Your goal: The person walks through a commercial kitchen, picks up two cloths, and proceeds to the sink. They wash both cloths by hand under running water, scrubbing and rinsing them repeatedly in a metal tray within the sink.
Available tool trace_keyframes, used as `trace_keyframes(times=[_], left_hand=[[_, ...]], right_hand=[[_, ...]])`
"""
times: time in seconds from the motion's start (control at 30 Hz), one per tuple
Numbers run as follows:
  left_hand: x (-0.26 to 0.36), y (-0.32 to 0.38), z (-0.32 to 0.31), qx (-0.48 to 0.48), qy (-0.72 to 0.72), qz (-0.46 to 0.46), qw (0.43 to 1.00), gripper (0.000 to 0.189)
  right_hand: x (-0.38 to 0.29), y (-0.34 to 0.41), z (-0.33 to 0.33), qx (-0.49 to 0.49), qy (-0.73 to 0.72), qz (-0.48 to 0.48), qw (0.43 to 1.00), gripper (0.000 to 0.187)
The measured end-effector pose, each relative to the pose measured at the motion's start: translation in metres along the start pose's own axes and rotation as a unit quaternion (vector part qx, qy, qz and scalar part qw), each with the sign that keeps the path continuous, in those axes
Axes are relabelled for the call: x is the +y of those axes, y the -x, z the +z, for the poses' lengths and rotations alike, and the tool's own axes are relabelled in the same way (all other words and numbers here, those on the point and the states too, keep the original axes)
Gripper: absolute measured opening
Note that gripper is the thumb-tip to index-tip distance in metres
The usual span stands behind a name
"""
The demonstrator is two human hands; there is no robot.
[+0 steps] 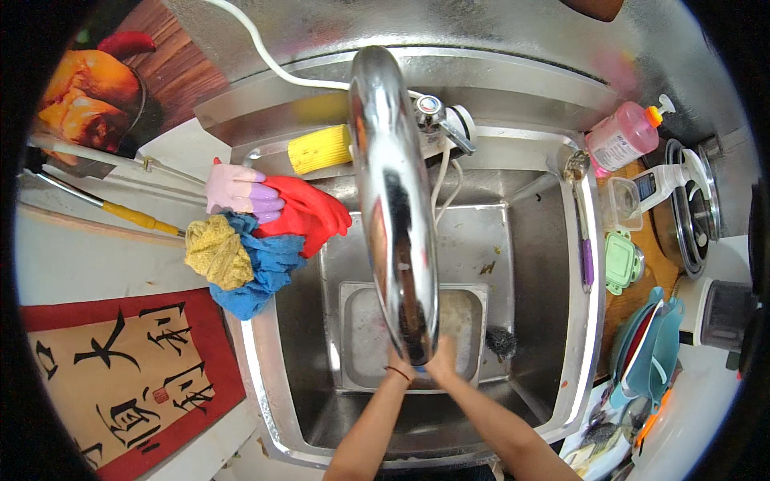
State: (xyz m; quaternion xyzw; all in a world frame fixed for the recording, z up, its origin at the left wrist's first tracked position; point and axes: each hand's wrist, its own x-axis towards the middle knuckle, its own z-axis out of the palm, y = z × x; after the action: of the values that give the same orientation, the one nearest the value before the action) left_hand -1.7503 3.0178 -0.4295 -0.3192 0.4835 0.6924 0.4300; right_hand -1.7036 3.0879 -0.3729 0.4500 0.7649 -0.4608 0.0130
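Both forearms reach into a deep stainless steel sink (556, 373). My left hand (398, 356), with a dark band at the wrist, is over a rectangular metal pan (361, 367). Beside it my right hand (444, 356) is over the same pan, blurred. The thick chrome faucet spout (394, 198) covers most of both hands' fingers, so what they hold cannot be seen. A small bit of blue shows between the wrists. Cloudy liquid appears to lie in the pan. Just right of the pan, a dark scouring pad (500, 341) rests on the sink floor.
Red and pink rubber gloves (307, 210), a blue cloth (258, 276) and a yellow cloth (218, 252) hang over the left rim. A faucet lever (458, 139) is at the back. On the right are a pink soap bottle (625, 135), containers and blue basins (646, 355).
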Motion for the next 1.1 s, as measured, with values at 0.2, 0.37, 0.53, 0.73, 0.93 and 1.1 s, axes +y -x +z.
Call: trace_keyframes(times=[0.2,0.37,0.53,0.73,0.93,1.1], left_hand=[[-0.042,-0.033,-0.039,0.016,-0.091,0.091,0.992,0.027],[-0.048,-0.051,-0.084,0.019,-0.127,0.167,0.977,0.05],[-0.062,-0.066,-0.079,-0.003,-0.27,0.17,0.948,0.065],[-0.027,-0.056,-0.057,-0.049,0.092,-0.175,0.979,0.042],[-0.043,-0.042,-0.04,-0.01,0.006,-0.011,1.0,0.03],[-0.03,-0.063,-0.066,-0.007,0.007,-0.027,1.0,0.023]], right_hand=[[0.091,-0.039,0.019,0.012,0.03,0.055,0.998,0.033],[0.082,-0.042,0.019,0.09,0.106,-0.009,0.99,0.041],[0.134,-0.061,0.009,-0.043,0.079,-0.083,0.992,0.038],[0.046,-0.002,0.033,-0.131,-0.073,-0.154,0.977,0.034],[0.022,-0.026,0.021,0.037,0.14,-0.084,0.986,0.043],[0.009,-0.014,0.028,0.039,0.014,-0.078,0.996,0.045]])
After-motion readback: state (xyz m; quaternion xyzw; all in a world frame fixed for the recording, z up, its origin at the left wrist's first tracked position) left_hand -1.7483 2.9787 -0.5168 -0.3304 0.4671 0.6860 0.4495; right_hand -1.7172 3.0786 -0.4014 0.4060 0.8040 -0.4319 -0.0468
